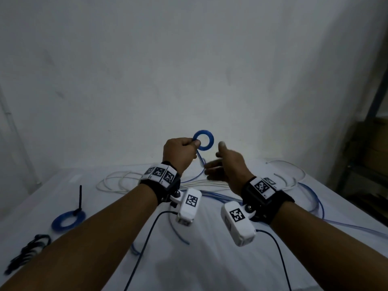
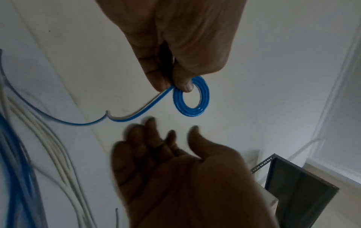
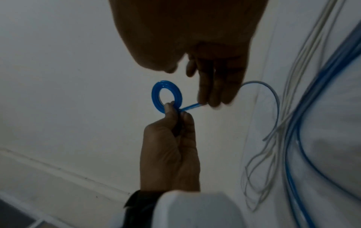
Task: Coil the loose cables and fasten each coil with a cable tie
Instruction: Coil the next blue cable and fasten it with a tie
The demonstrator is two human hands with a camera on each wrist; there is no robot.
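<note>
Nearest us, our two forearms reach out over the white table (image 1: pixel 210 269), and our left hand (image 1: pixel 180 153) pinches a small blue coil (image 1: pixel 203 139) by its near-left edge, held up above the loose cables. From that pinch the free blue cable tail (image 2: pixel 136 114) runs down and rightward toward our right hand (image 1: pixel 227 164). That hand hangs just right of the coil with fingers spread and loose around the tail, nothing clamped, so we judge it the one placed to feed the next loop.
</note>
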